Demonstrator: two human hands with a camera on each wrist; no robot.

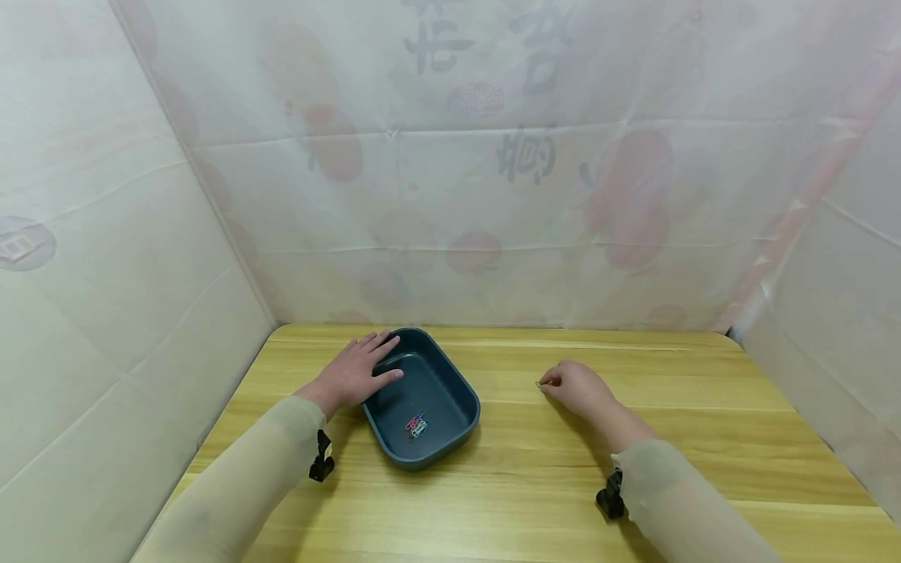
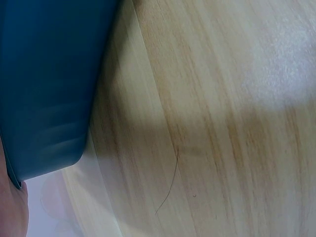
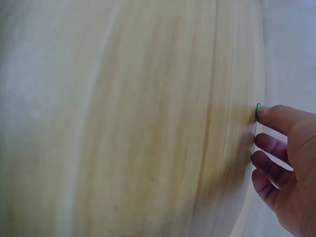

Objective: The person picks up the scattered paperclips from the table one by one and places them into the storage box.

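Green paper clip pinched at fingertips of right hand, on bare wooden table, well apart from dark tray at 9 o'clock. Left hand flat, fingers straight, resting on tray's left rim. Coloured clips inside tray. Curtain walls on three sides.

A light wooden table stands enclosed by pale printed sheeting on three sides.
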